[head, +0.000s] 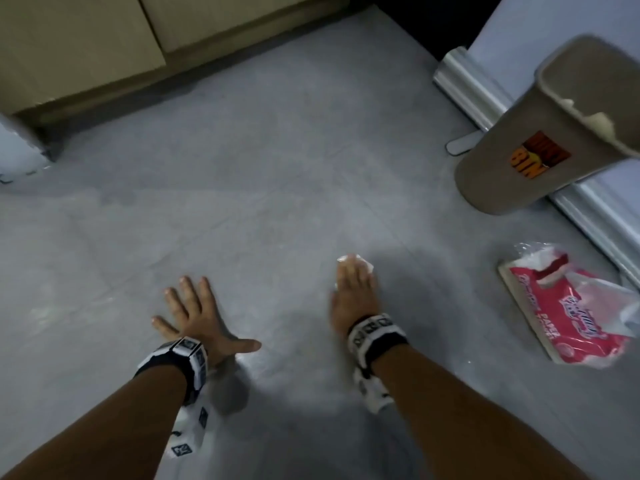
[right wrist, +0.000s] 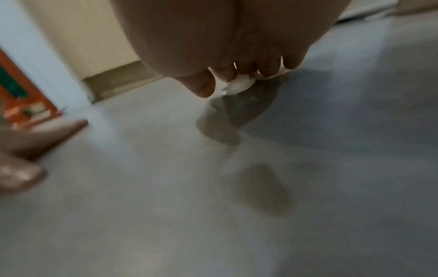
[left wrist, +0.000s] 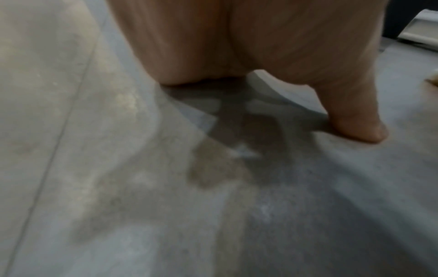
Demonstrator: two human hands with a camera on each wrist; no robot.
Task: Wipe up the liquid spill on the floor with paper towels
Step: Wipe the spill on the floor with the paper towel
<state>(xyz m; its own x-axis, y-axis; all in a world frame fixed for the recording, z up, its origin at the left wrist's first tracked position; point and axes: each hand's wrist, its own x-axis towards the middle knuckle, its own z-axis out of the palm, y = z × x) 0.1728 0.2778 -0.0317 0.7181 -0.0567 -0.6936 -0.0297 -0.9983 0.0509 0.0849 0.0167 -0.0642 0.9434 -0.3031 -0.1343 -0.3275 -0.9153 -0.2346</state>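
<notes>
Right hand (head: 353,292) pressed towel (head: 364,262) beneath its fingers, held together; left hand (head: 194,315) braced, fingers spread. Firm, overlapping strokes were advisable.

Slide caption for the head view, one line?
Right hand presses a paper towel on the floor, left hand flat beside it, towel pack and bin at right.

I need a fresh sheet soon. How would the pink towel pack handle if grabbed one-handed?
Probably light and soft: the paper towel pack is sheets in thin film. Its torn wrapper flaps loose, so it likely sags and slips. Lying flat on the floor, it shouldn't roll.
</notes>
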